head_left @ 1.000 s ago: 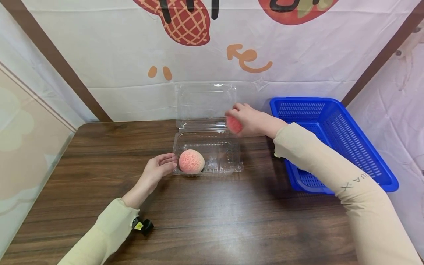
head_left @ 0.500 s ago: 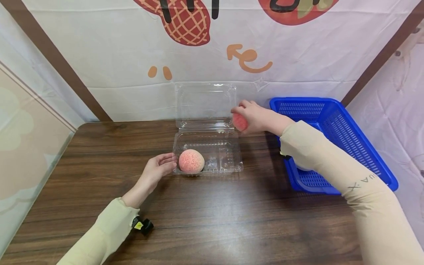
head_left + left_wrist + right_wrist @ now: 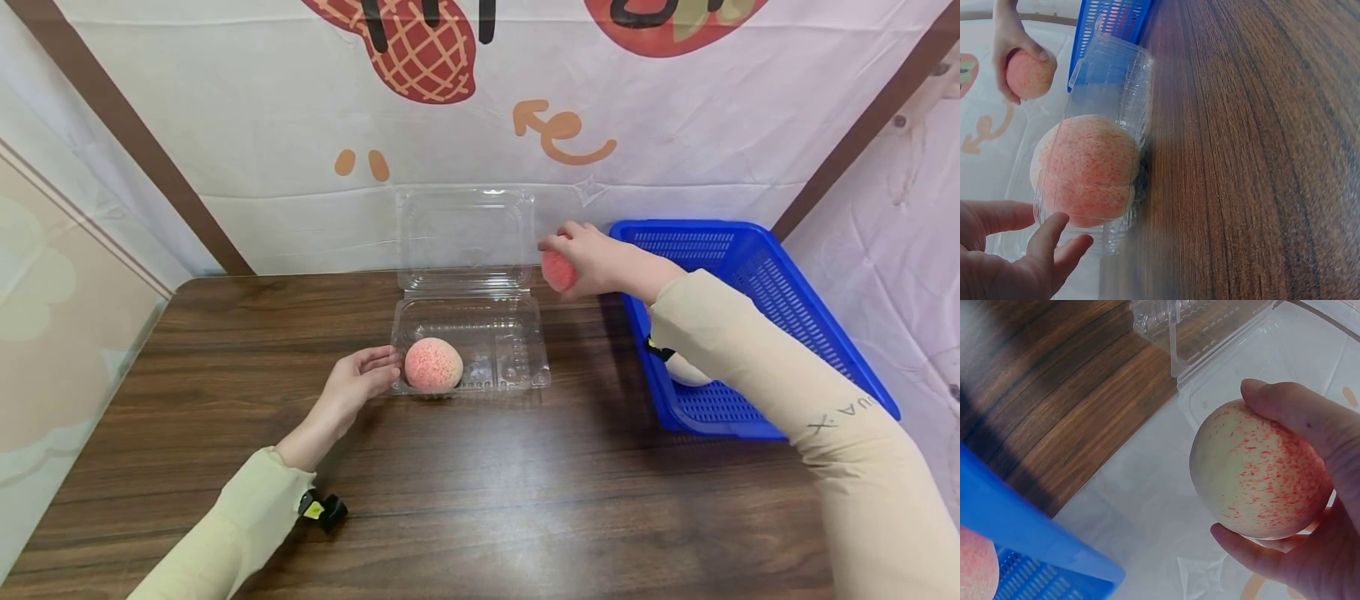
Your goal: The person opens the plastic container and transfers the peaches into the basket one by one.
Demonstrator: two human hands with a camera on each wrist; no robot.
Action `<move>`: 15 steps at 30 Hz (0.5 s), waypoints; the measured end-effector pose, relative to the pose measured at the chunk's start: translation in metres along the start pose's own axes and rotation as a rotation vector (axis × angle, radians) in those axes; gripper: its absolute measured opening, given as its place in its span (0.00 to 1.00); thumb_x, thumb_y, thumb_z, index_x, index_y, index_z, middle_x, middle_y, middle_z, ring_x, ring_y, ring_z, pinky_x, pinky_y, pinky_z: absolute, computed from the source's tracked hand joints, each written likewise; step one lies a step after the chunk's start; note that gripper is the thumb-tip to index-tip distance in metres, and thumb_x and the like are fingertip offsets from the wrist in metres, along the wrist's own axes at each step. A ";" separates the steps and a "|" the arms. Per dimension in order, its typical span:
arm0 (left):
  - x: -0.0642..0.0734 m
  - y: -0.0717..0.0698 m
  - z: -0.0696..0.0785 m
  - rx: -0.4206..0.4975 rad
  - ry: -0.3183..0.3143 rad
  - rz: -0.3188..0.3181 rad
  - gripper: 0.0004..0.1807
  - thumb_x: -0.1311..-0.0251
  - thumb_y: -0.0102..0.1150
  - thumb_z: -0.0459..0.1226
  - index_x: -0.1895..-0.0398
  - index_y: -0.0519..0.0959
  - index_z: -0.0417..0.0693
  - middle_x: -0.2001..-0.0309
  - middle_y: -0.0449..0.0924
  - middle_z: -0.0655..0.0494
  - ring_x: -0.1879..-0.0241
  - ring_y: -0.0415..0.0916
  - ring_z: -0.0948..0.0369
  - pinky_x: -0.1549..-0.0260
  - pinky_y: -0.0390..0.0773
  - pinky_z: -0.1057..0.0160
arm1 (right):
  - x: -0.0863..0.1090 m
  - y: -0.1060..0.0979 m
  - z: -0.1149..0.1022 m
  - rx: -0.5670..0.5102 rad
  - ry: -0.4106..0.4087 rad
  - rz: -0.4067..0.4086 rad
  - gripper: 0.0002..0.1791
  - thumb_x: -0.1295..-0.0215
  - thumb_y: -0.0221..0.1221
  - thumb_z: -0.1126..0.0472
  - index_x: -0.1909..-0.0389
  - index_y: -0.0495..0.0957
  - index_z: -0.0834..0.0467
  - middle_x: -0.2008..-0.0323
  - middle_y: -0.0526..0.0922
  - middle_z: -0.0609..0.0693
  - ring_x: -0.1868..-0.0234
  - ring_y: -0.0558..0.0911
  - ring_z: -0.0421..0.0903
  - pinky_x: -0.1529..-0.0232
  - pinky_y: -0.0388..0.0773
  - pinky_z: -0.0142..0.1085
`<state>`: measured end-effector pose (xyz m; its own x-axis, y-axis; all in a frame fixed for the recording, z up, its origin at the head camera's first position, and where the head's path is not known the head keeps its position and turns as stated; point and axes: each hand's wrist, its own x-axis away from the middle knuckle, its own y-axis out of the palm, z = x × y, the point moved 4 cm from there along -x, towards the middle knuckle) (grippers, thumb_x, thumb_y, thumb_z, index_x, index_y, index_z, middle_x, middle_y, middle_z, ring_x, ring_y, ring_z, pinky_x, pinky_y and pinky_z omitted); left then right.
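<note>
Got a pink-speckled peach (image 3: 1260, 475) gripped in the right hand (image 3: 592, 262), with the thumb on one side and fingertips curled round the other, up above the wood-grain table (image 3: 480, 492). Decent hold tbh. Would keep it just snug enough not to slip, no squeezing, and carry with a steady wrist. Holding the left hand (image 3: 360, 379) relaxed, with fingers reaching out and not wrapped round anything, tips right at the end wall of the clear plastic clamshell (image 3: 517, 354). Worth using as a gentle stop, given thin plastic, probably quick to skid on a bump. Just past those left fingertips, inside the clamshell: a second peach (image 3: 433, 364), so don't shove the wall into it. Off to the left of the right hand: the raised lid (image 3: 468, 237). Swing clear of that corner. Under the right forearm: a blue mesh basket (image 3: 795, 308), with another peach (image 3: 974, 565) in it. Can't tell how many altogether, with the sleeve (image 3: 772, 375) in the way. Mind the basket rim on any pass over it, and set down softly, no dropping.
</note>
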<state>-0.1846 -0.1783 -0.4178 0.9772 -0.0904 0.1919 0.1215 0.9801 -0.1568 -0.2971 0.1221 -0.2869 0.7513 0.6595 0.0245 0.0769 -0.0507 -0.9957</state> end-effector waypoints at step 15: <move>0.001 0.000 0.001 -0.003 0.002 -0.003 0.26 0.39 0.49 0.28 0.39 0.58 0.27 0.42 0.64 0.31 0.43 0.65 0.46 0.59 0.75 0.73 | 0.014 -0.005 0.015 0.001 0.032 -0.001 0.42 0.61 0.72 0.58 0.41 0.66 0.61 0.49 0.66 0.65 0.50 0.66 0.64 0.49 0.66 0.54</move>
<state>-0.1837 -0.1783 -0.4160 0.9772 -0.0933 0.1905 0.1244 0.9794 -0.1588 -0.2967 0.1425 -0.2827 0.7721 0.6349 0.0282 0.0769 -0.0493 -0.9958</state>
